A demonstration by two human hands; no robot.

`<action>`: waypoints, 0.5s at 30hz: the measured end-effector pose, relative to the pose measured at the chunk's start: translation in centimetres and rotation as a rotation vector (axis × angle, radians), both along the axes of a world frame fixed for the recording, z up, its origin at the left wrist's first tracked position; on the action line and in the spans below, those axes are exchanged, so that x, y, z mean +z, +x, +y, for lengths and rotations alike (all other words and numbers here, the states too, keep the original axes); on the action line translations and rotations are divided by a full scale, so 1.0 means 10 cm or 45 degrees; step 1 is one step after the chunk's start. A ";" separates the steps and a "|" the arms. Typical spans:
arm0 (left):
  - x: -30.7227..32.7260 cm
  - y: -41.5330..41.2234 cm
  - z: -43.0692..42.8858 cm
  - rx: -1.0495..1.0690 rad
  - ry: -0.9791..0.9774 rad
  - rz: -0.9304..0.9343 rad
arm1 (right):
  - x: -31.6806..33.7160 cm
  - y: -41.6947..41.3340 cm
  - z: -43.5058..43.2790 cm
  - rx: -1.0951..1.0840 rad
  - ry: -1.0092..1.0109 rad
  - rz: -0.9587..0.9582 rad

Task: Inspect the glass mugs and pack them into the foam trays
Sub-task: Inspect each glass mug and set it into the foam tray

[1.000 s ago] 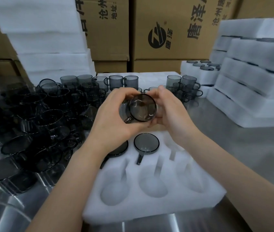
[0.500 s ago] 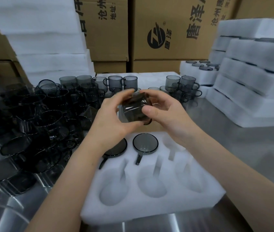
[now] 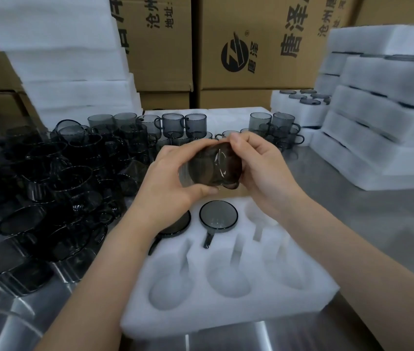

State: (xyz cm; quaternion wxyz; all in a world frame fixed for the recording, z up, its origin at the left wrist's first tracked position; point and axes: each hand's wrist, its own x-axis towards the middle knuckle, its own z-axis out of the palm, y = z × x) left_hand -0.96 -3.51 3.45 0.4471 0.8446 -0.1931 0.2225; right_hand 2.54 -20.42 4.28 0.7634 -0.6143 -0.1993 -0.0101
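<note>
A smoky grey glass mug (image 3: 209, 168) lies on its side in the air above the white foam tray (image 3: 228, 307). My left hand (image 3: 168, 186) grips its left end and my right hand (image 3: 261, 171) grips its right end with fingers curled over the top. Two mugs sit in the tray's far row: one in the middle pocket (image 3: 218, 216), one in the left pocket (image 3: 175, 224) partly hidden by my left wrist. The near row's three pockets hold nothing.
A dense pile of loose grey mugs (image 3: 56, 188) covers the steel table at the left. More mugs (image 3: 274, 125) stand at the back. Packed foam trays (image 3: 383, 138) are stacked at the right, foam sheets (image 3: 69, 67) at the back left, cardboard boxes (image 3: 256, 44) behind.
The mug has been turned in both hands: its round mouth faced me a second ago, now its side faces me. It stayed above the tray.
</note>
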 end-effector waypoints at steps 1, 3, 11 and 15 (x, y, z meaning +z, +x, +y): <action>0.00 0.00 0.00 -0.004 -0.045 0.016 | 0.01 0.00 -0.01 0.090 0.046 0.026; 0.02 0.00 0.00 -0.007 -0.123 0.015 | 0.02 0.01 -0.04 0.273 0.124 0.046; -0.01 0.03 0.03 -0.029 -0.181 0.063 | 0.03 0.03 -0.10 0.444 0.063 0.022; -0.03 0.04 0.01 0.029 -0.044 0.105 | -0.01 0.00 -0.04 0.099 -0.086 -0.031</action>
